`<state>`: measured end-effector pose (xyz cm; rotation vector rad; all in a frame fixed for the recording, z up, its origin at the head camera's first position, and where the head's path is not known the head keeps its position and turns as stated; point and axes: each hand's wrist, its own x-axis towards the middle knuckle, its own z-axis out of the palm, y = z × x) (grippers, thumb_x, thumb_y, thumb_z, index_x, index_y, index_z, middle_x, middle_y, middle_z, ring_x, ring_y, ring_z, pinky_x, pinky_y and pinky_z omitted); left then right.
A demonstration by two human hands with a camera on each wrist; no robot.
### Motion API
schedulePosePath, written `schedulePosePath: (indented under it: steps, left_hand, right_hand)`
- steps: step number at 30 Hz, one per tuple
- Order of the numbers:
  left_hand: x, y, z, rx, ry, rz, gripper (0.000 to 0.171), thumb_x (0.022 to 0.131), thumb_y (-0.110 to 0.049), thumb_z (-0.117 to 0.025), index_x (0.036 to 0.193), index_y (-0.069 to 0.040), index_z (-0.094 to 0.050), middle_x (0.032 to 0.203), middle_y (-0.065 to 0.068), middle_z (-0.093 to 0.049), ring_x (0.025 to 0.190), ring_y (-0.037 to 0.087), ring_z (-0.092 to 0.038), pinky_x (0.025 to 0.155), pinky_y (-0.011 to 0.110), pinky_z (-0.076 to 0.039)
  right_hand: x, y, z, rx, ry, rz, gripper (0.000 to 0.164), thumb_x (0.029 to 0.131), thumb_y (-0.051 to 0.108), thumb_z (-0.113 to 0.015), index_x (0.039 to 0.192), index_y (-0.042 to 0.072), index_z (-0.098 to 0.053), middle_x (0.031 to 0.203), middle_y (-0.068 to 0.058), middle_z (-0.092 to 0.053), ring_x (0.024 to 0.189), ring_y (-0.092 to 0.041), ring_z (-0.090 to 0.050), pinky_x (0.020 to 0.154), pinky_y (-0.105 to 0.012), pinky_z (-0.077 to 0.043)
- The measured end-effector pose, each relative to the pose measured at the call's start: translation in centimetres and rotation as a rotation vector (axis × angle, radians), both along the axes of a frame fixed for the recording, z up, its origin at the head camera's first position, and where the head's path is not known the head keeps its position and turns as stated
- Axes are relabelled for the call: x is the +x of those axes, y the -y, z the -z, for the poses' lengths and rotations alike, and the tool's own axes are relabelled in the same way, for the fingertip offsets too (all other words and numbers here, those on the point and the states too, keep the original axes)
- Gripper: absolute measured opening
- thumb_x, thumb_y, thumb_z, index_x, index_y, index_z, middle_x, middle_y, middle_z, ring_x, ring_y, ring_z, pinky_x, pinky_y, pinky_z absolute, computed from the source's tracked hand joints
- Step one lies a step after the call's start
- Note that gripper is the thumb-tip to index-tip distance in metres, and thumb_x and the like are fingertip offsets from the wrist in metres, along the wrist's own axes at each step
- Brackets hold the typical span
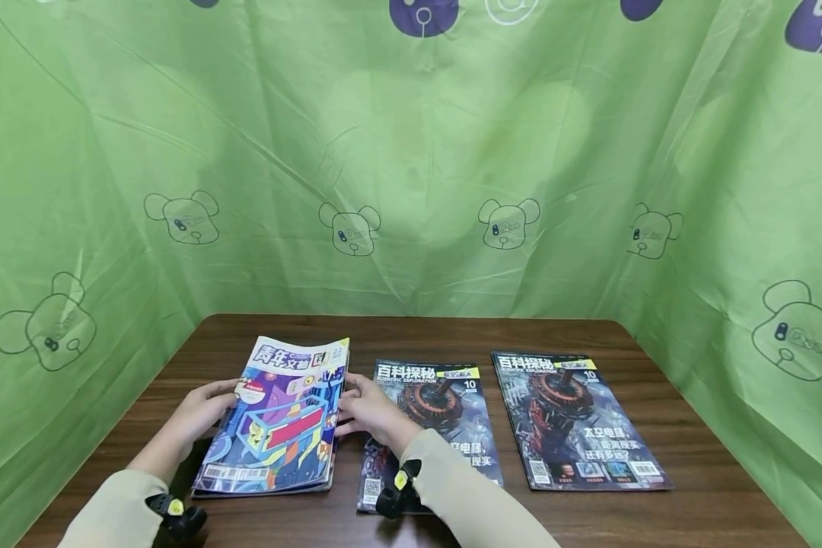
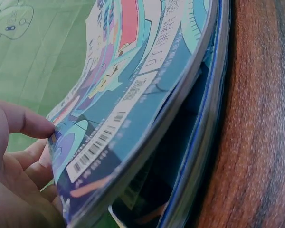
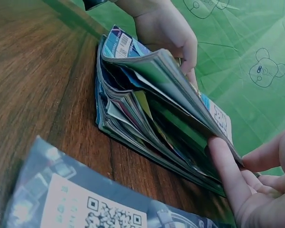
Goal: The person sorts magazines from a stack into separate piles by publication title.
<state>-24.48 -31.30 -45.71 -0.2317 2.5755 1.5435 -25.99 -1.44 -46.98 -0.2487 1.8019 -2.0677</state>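
Magazine [image 1: 274, 426] is held at the left of the table [image 1: 418, 339], one edge pinched between the thumb and fingers of the left hand [image 1: 202, 411], the other by those of the right hand [image 1: 377, 415]. It is bowed up from the pile [image 3: 126, 116] beneath, and two dark magazines [image 1: 582, 426] are laid to its right.

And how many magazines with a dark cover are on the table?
2 visible: the middle magazine, partly hidden by the right sleeve, and the right magazine. Others may be hidden inside the colourful pile on the left.
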Motion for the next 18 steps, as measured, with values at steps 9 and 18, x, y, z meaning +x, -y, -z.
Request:
schedulePosePath:
  steps: [9,18]
  left_hand:
    - [0.05,-0.04,0.64,0.029,0.001,0.005,0.062,0.099,-0.019,-0.050,0.150,0.010,-0.031,0.118,0.026,-0.062,0.084,0.017,-0.064,0.070,0.034,-0.056]
    - [0.01,0.28,0.69,-0.047,0.000,0.029,0.061,0.099,-0.019,-0.050,0.148,0.013,-0.033,0.121,0.030,-0.059,0.089,0.020,-0.063,0.075,0.038,-0.056]
  right_hand:
    - [0.28,0.10,-0.20,0.051,-0.021,0.003,0.059,0.095,-0.007,-0.049,0.151,-0.010,-0.029,0.104,-0.019,-0.058,0.083,-0.028,-0.069,0.069,-0.040,-0.062]
    - [0.16,-0.19,-0.03,0.109,-0.055,-0.011,0.055,0.096,-0.005,-0.050,0.148,-0.013,-0.033,0.103,-0.017,-0.061,0.082,-0.026,-0.069,0.068,-0.037,-0.062]
